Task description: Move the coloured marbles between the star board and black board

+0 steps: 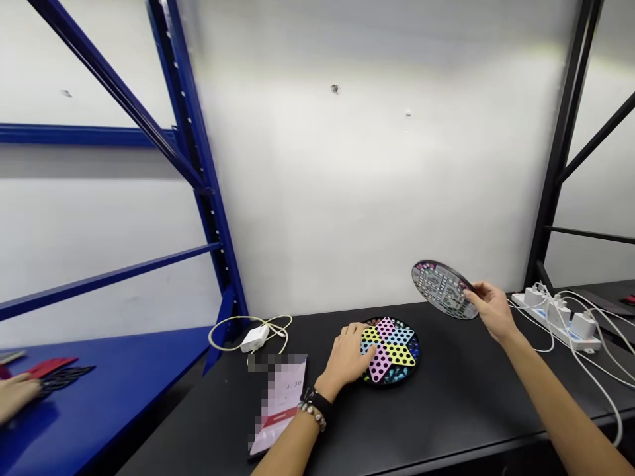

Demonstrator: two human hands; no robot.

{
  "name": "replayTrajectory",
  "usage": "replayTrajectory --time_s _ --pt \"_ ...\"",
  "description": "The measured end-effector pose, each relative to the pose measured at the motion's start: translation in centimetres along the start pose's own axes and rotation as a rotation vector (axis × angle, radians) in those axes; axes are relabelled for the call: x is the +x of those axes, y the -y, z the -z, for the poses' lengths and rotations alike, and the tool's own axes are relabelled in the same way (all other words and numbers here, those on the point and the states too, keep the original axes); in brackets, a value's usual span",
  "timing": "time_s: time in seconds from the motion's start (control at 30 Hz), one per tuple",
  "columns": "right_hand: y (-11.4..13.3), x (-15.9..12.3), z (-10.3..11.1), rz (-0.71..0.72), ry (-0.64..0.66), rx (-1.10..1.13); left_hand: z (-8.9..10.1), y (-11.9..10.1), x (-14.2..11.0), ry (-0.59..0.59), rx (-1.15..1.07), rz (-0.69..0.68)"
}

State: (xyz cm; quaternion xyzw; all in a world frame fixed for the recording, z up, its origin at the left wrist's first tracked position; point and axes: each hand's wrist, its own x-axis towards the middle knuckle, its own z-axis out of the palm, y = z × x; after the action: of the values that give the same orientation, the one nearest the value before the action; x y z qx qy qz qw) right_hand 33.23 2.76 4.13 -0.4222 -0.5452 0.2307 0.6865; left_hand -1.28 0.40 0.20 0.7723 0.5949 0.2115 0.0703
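Observation:
A round Chinese checkers board point(393, 352) with a coloured star full of dark holes lies flat on the black table. My left hand point(348, 355) rests palm down over its left side, fingers stretched out and thumb on the star, covering part of the board. Off to the right, my right hand point(489, 305) pinches the edge of a round printed game board point(444, 289). This second disc is lifted above the table and tilted, showing a grey patterned face with small coloured shapes along its rim.
Left of my forearm lies a phone point(284, 403), partly pixelated. A white charger point(254, 338) with a looped cable sits behind it. At the right are a power strip point(558, 320) and loose white cables. Another person's hand point(17, 396) is over the blue shelf point(143, 370).

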Motion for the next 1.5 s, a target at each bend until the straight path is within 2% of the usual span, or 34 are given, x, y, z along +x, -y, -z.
replayTrajectory --time_s 0.1,0.17,0.3,0.37,0.53,0.63,0.77,0.87,1.0,1.17,1.33,1.5 --pt "-1.2 -2.1 -0.3 0.059 0.198 -0.356 -0.5 0.5 -0.1 0.066 0.073 0.065" --pt "-2.4 -3.5 -0.7 0.080 0.347 -0.498 -0.7 0.9 0.0 0.099 0.079 0.106" --pt "-4.2 -5.6 -1.4 0.056 0.716 -0.624 -1.0 1.2 0.1 0.158 0.053 0.122" --pt "-4.3 -5.9 -1.9 0.041 0.805 -0.644 -1.0 1.1 0.1 0.167 0.045 0.126" --pt "-3.2 -5.2 -4.0 -0.005 0.734 -0.724 -0.8 0.6 0.2 0.168 0.015 0.136" --pt "-3.2 -4.7 -5.1 -0.006 0.760 -0.808 -0.7 0.3 0.3 0.172 0.010 0.160" --pt "-4.0 -4.7 -4.8 -0.044 0.785 -0.954 -0.4 0.0 0.5 0.170 0.036 0.191" --pt "-4.4 -5.1 -4.4 -0.092 0.793 -0.897 -0.3 0.2 0.5 0.176 0.063 0.197" --pt "-4.3 -6.1 -5.7 -0.004 0.788 -0.735 -0.4 0.6 0.5 0.146 0.047 0.168" --pt "-3.7 -7.3 -7.8 0.108 0.803 -0.909 -1.2 0.4 0.3 0.119 0.100 0.122" --pt "-2.8 -7.8 -8.4 0.156 0.769 -0.888 -1.6 0.2 0.2 0.130 0.154 0.074" --pt "-2.6 -7.5 -9.5 0.149 0.659 -0.885 -1.9 0.1 0.0 0.121 0.137 0.039"
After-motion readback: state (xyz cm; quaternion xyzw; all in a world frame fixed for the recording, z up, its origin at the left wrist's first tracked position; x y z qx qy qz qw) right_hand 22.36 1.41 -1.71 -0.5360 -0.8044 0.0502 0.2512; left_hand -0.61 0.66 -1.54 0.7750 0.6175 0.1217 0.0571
